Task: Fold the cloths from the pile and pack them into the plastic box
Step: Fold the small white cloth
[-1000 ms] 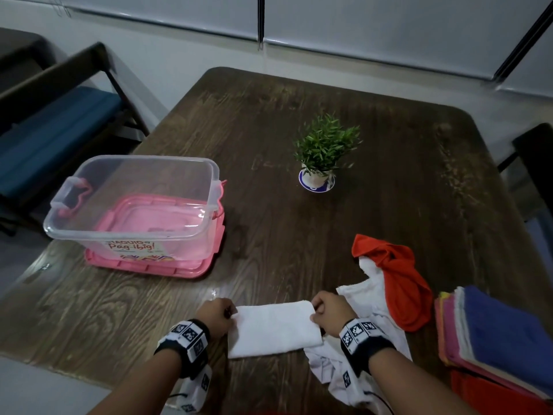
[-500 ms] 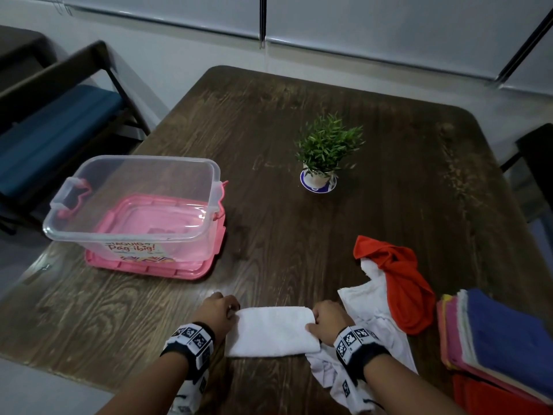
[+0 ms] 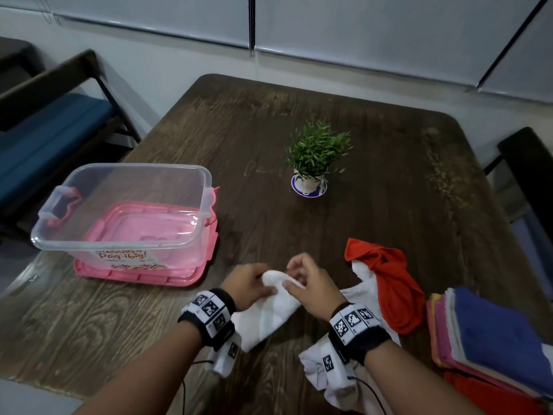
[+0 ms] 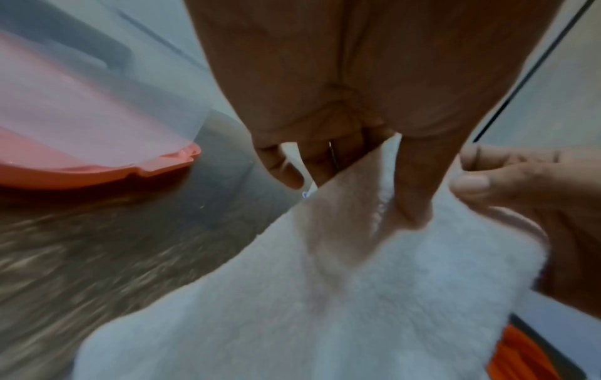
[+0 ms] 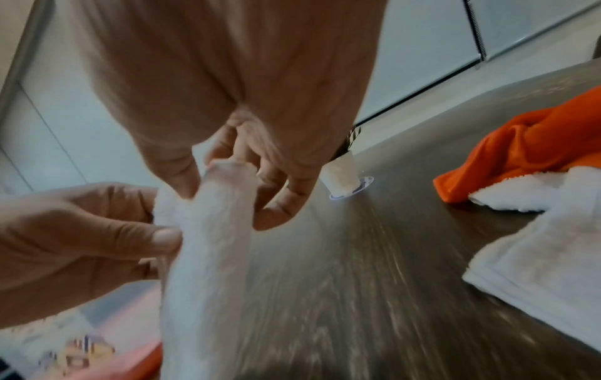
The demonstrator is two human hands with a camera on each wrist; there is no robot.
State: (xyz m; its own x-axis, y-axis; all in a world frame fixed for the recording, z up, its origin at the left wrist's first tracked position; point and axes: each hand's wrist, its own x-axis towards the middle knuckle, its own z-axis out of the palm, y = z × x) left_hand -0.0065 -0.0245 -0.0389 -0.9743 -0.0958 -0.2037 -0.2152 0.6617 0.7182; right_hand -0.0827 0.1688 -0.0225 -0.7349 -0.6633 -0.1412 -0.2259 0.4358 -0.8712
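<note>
A folded white cloth (image 3: pixel 269 313) hangs off the table near its front edge. My left hand (image 3: pixel 263 287) and right hand (image 3: pixel 291 280) pinch its top together, close side by side. In the left wrist view my left fingers (image 4: pixel 413 195) pinch the white cloth (image 4: pixel 325 295). In the right wrist view my right fingers (image 5: pixel 182 174) grip the cloth's upper end (image 5: pixel 227 174). The clear plastic box (image 3: pixel 113 244) stands on its pink lid (image 3: pixel 134 277) at the left, with no cloth in it. The pile at the right holds an orange cloth (image 3: pixel 389 283) over a white cloth (image 3: pixel 365 298).
A small potted plant (image 3: pixel 314 157) stands mid-table. A stack of flat coloured cloths (image 3: pixel 484 330) lies at the right edge. A bench with a blue cushion (image 3: pixel 45 145) is left of the table, and a dark chair (image 3: pixel 529 163) is at the right.
The white cloth lay flat with one hand at each end. Both hands have come together and lifted it, so it now hangs doubled between them.
</note>
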